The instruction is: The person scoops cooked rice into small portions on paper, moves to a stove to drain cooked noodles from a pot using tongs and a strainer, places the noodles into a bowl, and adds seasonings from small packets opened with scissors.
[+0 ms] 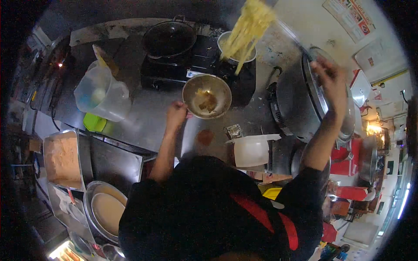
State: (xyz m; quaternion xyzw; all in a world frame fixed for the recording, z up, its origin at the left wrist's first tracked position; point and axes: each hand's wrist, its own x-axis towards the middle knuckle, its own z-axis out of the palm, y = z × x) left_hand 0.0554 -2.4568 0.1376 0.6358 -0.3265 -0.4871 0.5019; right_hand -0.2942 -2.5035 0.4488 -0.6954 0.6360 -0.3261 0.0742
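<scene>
A metal mixing bowl (207, 96) with brown seasoning and some yellowish bits in it is gripped at its left rim by my left hand (177, 114). Raised at the right, my right hand (329, 78) is closed on the dark end of long tongs or chopsticks (289, 29); which of the two is unclear. From their far end hangs a bundle of yellow noodles (248, 29), blurred, above a white-rimmed pot (237, 56) at the back. The pot stands on a black gas stove (209, 49).
A black wok (169, 38) sits on the stove's left burner. Left are plastic jugs (94, 93), a green container (94, 122) and a metal tray of orange-tinted powder (63, 160). A large metal pot (294, 94) stands right, near a white paper-lined container (251, 151) and a small packet (234, 131).
</scene>
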